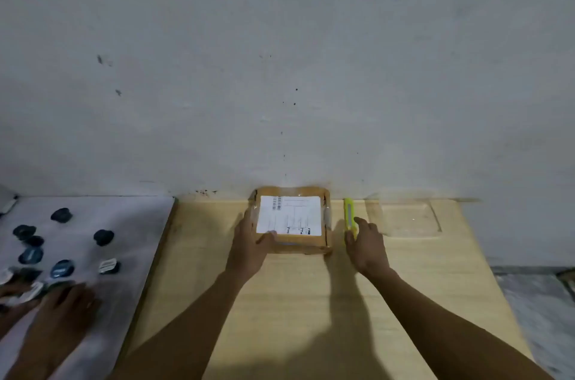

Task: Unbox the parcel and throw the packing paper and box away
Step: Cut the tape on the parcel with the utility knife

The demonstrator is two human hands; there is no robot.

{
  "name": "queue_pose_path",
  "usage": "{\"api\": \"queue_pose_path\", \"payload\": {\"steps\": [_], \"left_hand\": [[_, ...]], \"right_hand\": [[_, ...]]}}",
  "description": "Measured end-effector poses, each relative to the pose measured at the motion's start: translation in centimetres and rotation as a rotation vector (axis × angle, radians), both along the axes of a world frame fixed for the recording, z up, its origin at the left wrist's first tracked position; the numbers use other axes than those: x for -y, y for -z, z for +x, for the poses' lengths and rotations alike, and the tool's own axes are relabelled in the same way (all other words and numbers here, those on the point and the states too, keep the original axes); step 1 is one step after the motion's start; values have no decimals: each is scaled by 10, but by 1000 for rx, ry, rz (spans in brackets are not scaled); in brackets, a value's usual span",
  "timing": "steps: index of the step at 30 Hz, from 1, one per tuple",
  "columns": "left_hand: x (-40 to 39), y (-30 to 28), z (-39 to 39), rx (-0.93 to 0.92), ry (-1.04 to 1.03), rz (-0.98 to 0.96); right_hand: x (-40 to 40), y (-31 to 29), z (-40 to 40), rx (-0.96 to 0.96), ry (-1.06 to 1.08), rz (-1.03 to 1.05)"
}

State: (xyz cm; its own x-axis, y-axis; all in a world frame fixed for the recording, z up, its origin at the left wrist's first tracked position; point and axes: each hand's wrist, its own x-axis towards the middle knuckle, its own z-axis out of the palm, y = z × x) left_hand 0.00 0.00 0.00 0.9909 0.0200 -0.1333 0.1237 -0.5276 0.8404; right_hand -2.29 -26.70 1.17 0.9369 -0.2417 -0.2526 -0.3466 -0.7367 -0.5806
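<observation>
Closest to the camera are two bare forearms reaching out over a light wooden bench [311, 302]. The left hand [249, 250] is on the near-left corner of a small cardboard parcel [298, 244], thumb lying across the top edge and the other fingers wrapped round the left side, so it's clamped on the box. The parcel sits flat at the far edge of the bench, right up against the grey wall [280, 53], with a white shipping label [289, 216] covering most of its top and clear tape on the sides.

The right hand [368, 247] is just right of the parcel, resting on the near end of a yellow-green utility knife [349, 216] that lies on the bench. Its fingers are loosely apart over the handle; can't tell if they've actually closed on it.

Further right there's a clear plastic tray [407, 219]. Off to the left, someone else's hand [67, 306] rests on a grey surface [124, 224] scattered with small dark round objects [103, 237].
</observation>
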Motion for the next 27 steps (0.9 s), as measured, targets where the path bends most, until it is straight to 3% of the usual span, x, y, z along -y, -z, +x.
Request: {"api": "queue_pose_path", "payload": {"steps": [8, 16, 27], "left_hand": [[10, -3, 13, -162, 50, -113], [17, -1, 4, -193, -13, -144], [22, 9, -51, -232, -23, -109]], "right_hand": [[-3, 18, 33, -120, 58, -55], [-9, 24, 37, -172, 151, -27], [9, 18, -48, -53, 328, 332]]}}
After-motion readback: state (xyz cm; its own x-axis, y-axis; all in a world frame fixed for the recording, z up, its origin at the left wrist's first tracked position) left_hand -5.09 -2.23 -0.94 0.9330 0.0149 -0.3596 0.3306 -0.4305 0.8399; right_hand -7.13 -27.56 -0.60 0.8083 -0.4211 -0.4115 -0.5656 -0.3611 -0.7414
